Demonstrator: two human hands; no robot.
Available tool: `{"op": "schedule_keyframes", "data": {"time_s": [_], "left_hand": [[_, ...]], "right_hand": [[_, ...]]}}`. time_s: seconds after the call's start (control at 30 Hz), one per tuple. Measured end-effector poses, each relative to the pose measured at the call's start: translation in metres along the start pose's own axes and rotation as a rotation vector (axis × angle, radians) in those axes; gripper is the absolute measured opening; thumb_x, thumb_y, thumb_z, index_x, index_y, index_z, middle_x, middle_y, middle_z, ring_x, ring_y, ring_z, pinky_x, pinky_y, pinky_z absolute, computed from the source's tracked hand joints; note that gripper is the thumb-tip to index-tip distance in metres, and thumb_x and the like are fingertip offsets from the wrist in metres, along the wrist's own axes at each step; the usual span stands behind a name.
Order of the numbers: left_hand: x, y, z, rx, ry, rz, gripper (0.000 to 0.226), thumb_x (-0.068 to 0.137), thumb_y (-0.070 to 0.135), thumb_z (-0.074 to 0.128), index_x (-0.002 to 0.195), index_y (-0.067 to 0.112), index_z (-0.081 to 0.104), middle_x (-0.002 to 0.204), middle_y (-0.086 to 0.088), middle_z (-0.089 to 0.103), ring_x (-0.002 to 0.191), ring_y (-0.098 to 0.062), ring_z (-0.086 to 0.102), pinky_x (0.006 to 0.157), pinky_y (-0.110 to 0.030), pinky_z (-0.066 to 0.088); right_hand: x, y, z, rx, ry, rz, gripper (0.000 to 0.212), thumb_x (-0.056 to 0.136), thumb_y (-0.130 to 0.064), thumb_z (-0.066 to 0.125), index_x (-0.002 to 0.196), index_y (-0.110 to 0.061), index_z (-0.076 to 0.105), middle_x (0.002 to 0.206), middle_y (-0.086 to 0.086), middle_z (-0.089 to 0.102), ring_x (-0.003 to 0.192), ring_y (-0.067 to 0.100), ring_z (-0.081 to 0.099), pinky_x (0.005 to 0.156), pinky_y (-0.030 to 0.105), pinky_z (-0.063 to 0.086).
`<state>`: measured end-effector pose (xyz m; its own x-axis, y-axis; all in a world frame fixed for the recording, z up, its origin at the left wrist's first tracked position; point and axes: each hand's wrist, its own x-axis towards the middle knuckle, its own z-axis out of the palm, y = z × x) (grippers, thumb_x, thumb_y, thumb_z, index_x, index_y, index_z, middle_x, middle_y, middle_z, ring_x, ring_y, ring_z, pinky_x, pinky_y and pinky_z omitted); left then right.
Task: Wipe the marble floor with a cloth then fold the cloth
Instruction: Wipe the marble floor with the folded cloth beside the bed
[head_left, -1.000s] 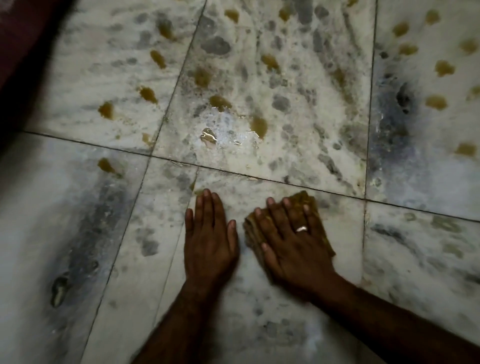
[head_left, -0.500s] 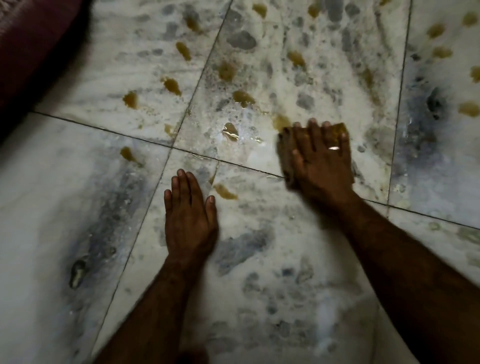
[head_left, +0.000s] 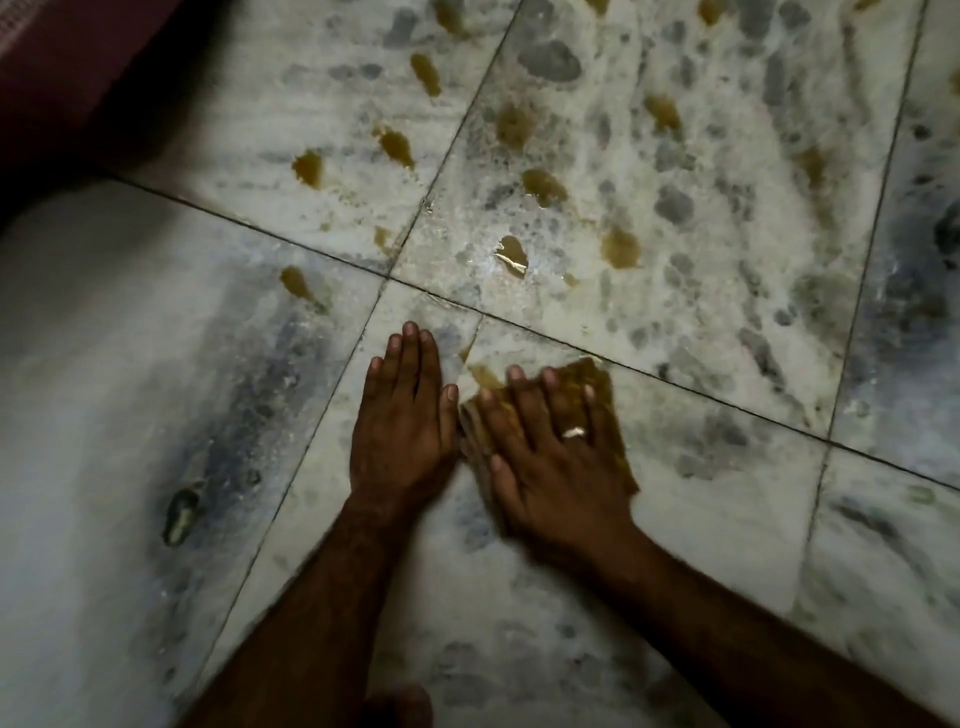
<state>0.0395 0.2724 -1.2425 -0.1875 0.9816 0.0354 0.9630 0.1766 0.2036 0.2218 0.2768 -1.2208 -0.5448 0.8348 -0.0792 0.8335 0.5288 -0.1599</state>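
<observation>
Flat right hand presses cloth onto marble floor.

No legible text, label, brand, number or sign anywhere in view, marble floor bearing only veining, grout lines and brown stains, cloth unmarked, ring on right hand showing no readable engraving
</observation>
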Motion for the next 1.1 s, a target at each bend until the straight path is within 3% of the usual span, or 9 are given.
{"op": "schedule_keyframes", "data": {"time_s": [0.17,0.3,0.47,0.67,0.93,1.1], "left_hand": [[0.005,-0.002,0.0,-0.055,0.06,-0.146,0.061,0.102,0.029,0.025,0.155,-0.002,0.029,0.163,-0.022,0.028,0.152,-0.032,0.026,0.125,-0.033,-0.002],[0.003,0.001,-0.004,-0.014,0.055,-0.143,0.063,0.105,0.034,0.019,0.158,0.001,0.02,0.167,-0.019,0.017,0.156,-0.029,0.013,0.126,-0.038,-0.003],[0.003,0.005,-0.003,0.035,-0.009,-0.072,0.065,0.104,0.037,0.02,0.16,0.003,0.016,0.168,-0.016,0.013,0.156,-0.027,0.01,0.126,-0.04,-0.002],[0.003,0.004,-0.005,0.052,-0.039,-0.009,0.066,0.104,0.038,0.022,0.159,0.003,0.018,0.168,-0.015,0.015,0.156,-0.026,0.011,0.126,-0.038,-0.005],[0.003,0.006,-0.005,0.032,-0.099,-0.027,0.065,0.104,0.038,0.023,0.159,0.002,0.019,0.168,-0.015,0.015,0.156,-0.027,0.012,0.127,-0.044,0.008],[0.003,0.006,-0.007,0.007,-0.125,-0.029,0.066,0.103,0.037,0.026,0.159,0.002,0.02,0.168,-0.016,0.016,0.156,-0.028,0.016,0.126,-0.047,0.014]], "right_hand": [[0.058,-0.005,-0.003,0.013,0.024,-0.118,0.061,0.099,-0.044,0.03,0.159,-0.034,0.032,0.169,0.004,0.027,0.158,0.029,0.019,0.126,0.057,0.011],[0.086,0.003,-0.006,0.004,0.029,-0.106,0.062,0.098,-0.043,0.029,0.159,-0.034,0.032,0.169,0.004,0.028,0.157,0.028,0.02,0.126,0.058,0.011],[0.125,0.044,-0.016,-0.026,-0.009,0.072,0.062,0.102,-0.047,0.023,0.163,-0.035,0.017,0.172,0.003,0.017,0.159,0.028,0.01,0.126,0.058,0.002],[0.095,0.092,-0.023,-0.032,0.041,0.322,0.063,0.102,-0.046,0.02,0.163,-0.031,0.017,0.172,0.006,0.018,0.158,0.031,0.014,0.126,0.06,0.008],[0.022,0.063,-0.008,-0.021,0.069,0.556,0.064,0.103,-0.041,0.021,0.164,-0.023,0.015,0.171,0.009,0.017,0.157,0.034,0.019,0.125,0.06,0.013],[0.021,0.06,-0.008,-0.055,0.077,0.562,0.066,0.101,-0.04,0.026,0.164,-0.021,0.017,0.171,0.01,0.018,0.157,0.034,0.021,0.125,0.06,0.014]]}}
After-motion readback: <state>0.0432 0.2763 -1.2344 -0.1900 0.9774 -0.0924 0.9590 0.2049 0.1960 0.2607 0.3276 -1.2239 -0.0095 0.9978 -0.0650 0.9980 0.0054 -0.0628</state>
